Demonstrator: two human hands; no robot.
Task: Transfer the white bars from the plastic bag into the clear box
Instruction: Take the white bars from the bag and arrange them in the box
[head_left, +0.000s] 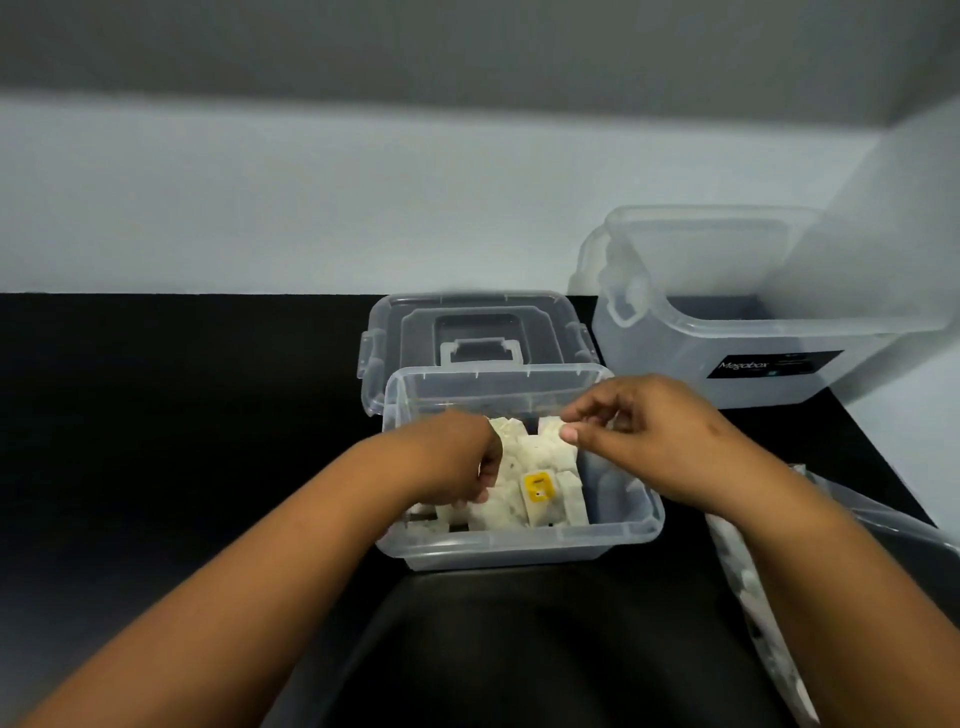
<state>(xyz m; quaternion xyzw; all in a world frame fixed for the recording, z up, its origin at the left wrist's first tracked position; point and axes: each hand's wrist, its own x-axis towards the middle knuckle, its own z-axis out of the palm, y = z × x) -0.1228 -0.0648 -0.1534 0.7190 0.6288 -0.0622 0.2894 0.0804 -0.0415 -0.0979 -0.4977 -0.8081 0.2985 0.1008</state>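
A small clear box (519, 543) stands on the black table in front of me, holding several white bars (540, 452), one with a yellow sticker (537, 488). My left hand (457, 457) reaches into the box from the left, fingers curled on the white bars. My right hand (639, 426) hovers over the box's right side, thumb and fingers pinched together; whether a bar sits between them is unclear. The plastic bag (748, 587) with white pieces inside lies at the right edge, partly hidden under my right forearm.
The box's clear lid (478, 327) lies flat just behind it. A bigger clear tub (753, 338) with a black label stands at the back right against the wall. The black table (156, 415) stretches to the left.
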